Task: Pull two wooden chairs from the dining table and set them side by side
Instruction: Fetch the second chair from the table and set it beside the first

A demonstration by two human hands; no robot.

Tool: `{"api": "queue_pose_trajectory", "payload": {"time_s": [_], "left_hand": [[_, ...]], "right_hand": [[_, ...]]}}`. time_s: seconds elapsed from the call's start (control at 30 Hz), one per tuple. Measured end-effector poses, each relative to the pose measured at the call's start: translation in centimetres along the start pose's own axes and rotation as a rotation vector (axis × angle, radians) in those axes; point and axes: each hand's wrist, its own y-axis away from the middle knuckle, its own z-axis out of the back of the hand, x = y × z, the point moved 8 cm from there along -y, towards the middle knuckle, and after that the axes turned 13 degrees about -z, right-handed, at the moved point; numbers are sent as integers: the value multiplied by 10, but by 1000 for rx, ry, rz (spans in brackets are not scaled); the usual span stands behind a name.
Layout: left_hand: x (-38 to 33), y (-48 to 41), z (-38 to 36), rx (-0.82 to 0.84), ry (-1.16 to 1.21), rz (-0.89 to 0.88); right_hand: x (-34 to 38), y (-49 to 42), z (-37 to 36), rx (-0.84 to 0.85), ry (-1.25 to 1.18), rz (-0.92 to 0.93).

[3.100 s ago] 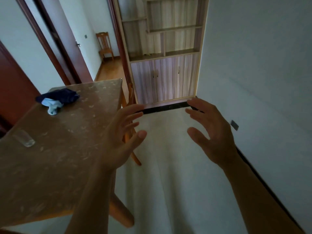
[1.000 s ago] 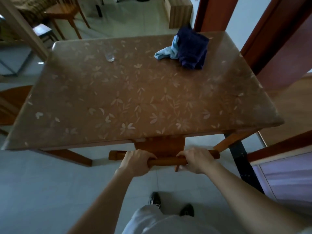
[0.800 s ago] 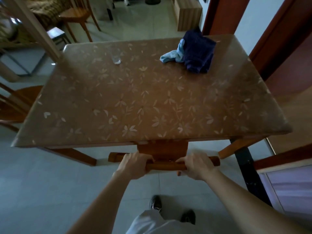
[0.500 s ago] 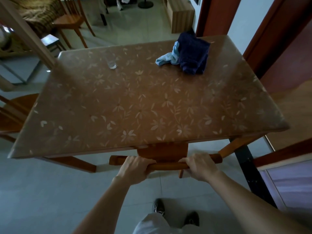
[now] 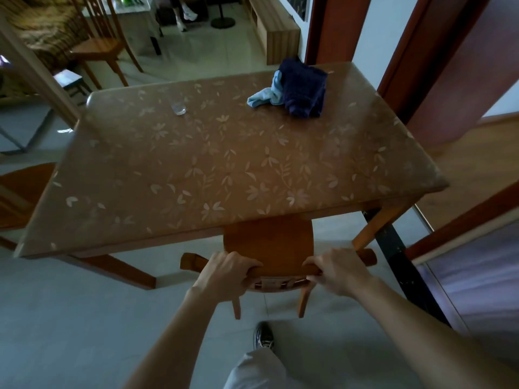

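Chair [image 5: 268,242] now pulled partway out; glass [image 5: 178,108] looks empty.

Chair [image 5: 268,242] half under table [image 5: 196,175] near edge; glass [image 5: 178,108], cloths [image 5: 297,91] on far end.

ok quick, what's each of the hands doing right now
Left hand: closed on the top rail of the wooden chair.
Right hand: closed on the same top rail.

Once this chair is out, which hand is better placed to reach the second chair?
Left. The other chair sits at the table's left side, nearer the left hand; the right hand grips the top rail farther away.
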Motion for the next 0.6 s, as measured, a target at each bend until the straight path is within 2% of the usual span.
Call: {"api": "queue_pose_trajectory", "payload": {"time_s": [0.3, 0.6], "left_hand": [[-106, 102, -30, -5, 55, 25], [-162, 207, -68, 112, 118, 52]], "right_hand": [[28, 129, -48, 25, 35, 43], [80, 235, -112, 29, 9, -3]]}}
